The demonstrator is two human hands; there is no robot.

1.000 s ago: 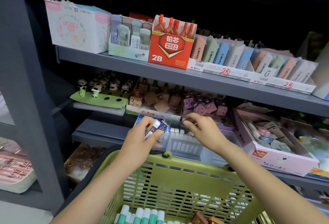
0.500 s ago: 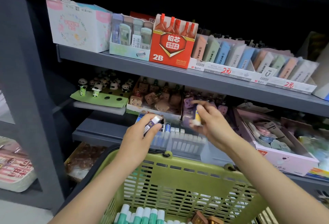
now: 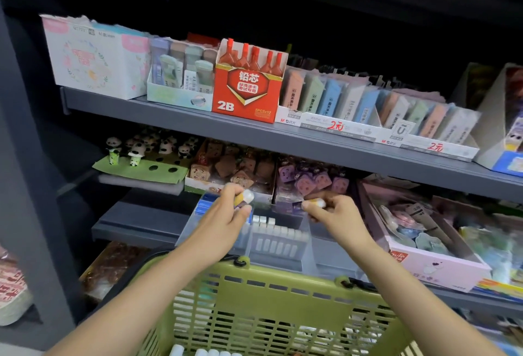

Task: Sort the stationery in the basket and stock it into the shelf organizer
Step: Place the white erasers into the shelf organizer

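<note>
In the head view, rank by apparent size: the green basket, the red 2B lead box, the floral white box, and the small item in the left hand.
1. Green basket, though it is nearest the camera.
2. Floral white box.
3. Red 2B lead box.
4. Small item in the left hand.

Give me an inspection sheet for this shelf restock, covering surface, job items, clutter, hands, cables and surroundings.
Surface: grey metal shelf above, a lower shelf ledge beneath.
Job's things: green basket in front; clear shelf organizer holds a row of white-capped pieces; two small erasers in hand.
Clutter: red 2B lead box, panda figures, pastel eraser trays, pink box.
Hands: left hand grips a white-capped eraser; right hand pinches another eraser; both above the organizer.
Cables: nothing seen.
Surroundings: dark shop shelving, grey upright at left.
</note>
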